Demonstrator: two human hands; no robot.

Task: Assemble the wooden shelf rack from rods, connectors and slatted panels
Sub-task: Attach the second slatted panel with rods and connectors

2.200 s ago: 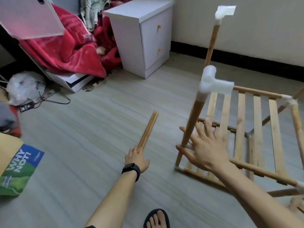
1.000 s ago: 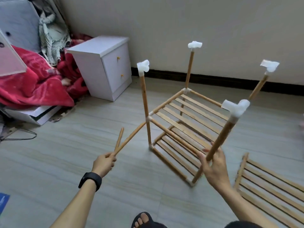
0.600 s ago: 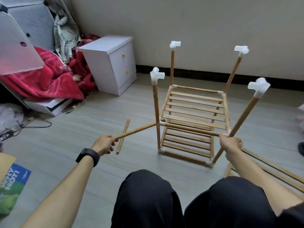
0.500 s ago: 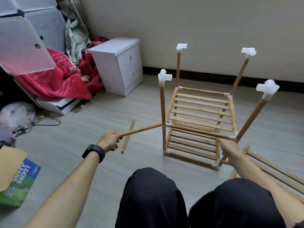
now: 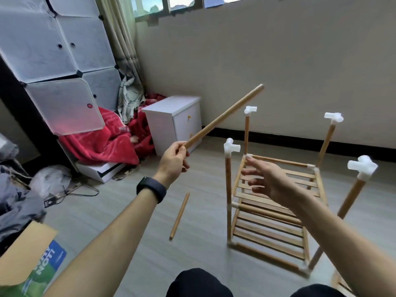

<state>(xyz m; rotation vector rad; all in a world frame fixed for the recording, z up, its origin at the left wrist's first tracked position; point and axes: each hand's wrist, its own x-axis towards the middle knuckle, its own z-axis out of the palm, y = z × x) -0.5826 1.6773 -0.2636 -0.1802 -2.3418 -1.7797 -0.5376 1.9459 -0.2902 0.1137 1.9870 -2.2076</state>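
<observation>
The part-built wooden rack point(image 5: 272, 211) stands on the floor at right, with two slatted shelves and several upright rods topped by white connectors point(image 5: 231, 147). My left hand point(image 5: 173, 162) is shut on a wooden rod point(image 5: 225, 115) that points up and to the right, above the rack's near-left post. Fingers spread and holding nothing, my right hand point(image 5: 267, 181) hovers over the upper shelf, just right of that post. A second loose rod point(image 5: 179, 215) lies on the floor to the left of the rack.
A white two-drawer cabinet point(image 5: 173, 123) stands by the wall behind the rack. A red blanket point(image 5: 102, 142) and white cube shelving point(image 5: 53, 50) fill the left. A cardboard box point(image 5: 27, 264) sits at bottom left. My knees point(image 5: 199, 284) show at the bottom edge.
My left hand has lifted the rod off the floor level and swung it upward. My right hand has let go of the rack's right post and moved left, open, over the shelf.
</observation>
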